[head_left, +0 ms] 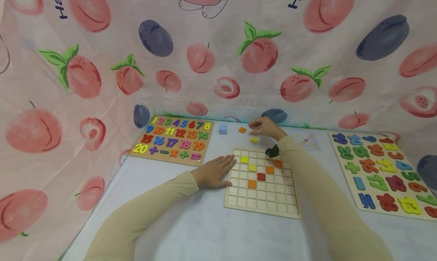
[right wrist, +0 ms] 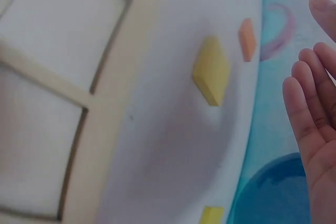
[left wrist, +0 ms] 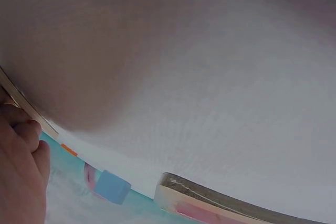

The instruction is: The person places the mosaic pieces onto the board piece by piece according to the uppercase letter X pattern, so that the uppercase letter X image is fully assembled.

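A square wooden grid board (head_left: 263,209) lies on the white table, with yellow, orange and red tiles in some cells. My left hand (head_left: 214,172) rests flat at its left edge, fingers straight. Beyond the board's far edge, my right hand (head_left: 266,127) hovers over the table, its fingers extended and holding nothing. Close by its fingertips lie a yellow tile (head_left: 254,139) and an orange tile (head_left: 242,130). The right wrist view shows another yellow tile (right wrist: 211,215) at the bottom. My right sleeve hides part of the board's right side in the head view.
A blue cube (head_left: 223,129) sits near the back. Left of it is a number board (head_left: 177,161); at the right lies a second puzzle board (head_left: 355,196). A printed grid card (head_left: 315,145) lies beyond the right forearm. A fruit-patterned cloth (head_left: 218,56) hangs behind the table.
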Tool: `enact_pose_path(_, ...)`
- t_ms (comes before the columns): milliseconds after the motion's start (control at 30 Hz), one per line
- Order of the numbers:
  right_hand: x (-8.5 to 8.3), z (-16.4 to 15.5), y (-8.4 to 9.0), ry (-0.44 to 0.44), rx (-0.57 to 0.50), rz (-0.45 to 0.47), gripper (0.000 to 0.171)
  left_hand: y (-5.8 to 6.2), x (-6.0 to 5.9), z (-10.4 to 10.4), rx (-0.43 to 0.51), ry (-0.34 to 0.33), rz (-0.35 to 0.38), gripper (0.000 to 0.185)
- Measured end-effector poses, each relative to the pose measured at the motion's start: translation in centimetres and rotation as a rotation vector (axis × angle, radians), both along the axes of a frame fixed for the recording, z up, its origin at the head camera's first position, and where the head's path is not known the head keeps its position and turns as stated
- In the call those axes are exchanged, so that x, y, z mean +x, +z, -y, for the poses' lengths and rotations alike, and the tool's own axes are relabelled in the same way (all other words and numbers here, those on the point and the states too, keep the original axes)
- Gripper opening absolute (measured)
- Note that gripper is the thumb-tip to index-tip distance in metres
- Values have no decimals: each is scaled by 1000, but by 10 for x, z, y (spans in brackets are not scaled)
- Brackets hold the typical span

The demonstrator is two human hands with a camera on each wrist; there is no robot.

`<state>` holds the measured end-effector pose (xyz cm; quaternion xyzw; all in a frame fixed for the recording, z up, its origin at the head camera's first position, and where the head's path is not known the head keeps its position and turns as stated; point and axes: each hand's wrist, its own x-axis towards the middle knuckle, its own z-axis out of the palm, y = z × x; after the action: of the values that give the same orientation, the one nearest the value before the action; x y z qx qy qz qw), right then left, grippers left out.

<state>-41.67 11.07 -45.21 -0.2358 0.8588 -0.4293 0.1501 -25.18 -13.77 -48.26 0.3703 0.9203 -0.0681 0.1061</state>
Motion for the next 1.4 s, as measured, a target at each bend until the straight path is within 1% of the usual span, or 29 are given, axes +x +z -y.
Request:
enact_pose_path(133, -4, 7, -6, -11, 3, 10, 44, -1, -1, 0, 2, -3, -4, 85)
enact_pose_path(367, -5, 17, -12, -8, 36, -26, 47, 0, 0, 1, -6, 1, 12, 85)
enact_pose_path(633, -12, 25, -22, -12, 48, -32, 51, -1, 0, 2, -8, 0, 13, 85)
enact_pose_path(833, -14, 31, -27, 0, 102, -28, 53, -2, -1, 2, 2, -4, 14, 85)
enact_pose_path(967, -15, 32, -28, 13, 146, -44, 49, -3, -2, 1, 4, -5, 12, 85)
enact_pose_path(1067, -15, 32, -29, 42, 158, -66, 42, -3, -2, 1, -6, 3, 18, 85)
enact_pose_path(1233, -15, 33, -30, 82, 147, -72, 32, -2, -2, 0, -21, 5, 14, 85)
enact_pose_path(1400, -13, 33, -30, 106, 136, -57, 27, -3, -2, 0, -33, 0, 2, 85)
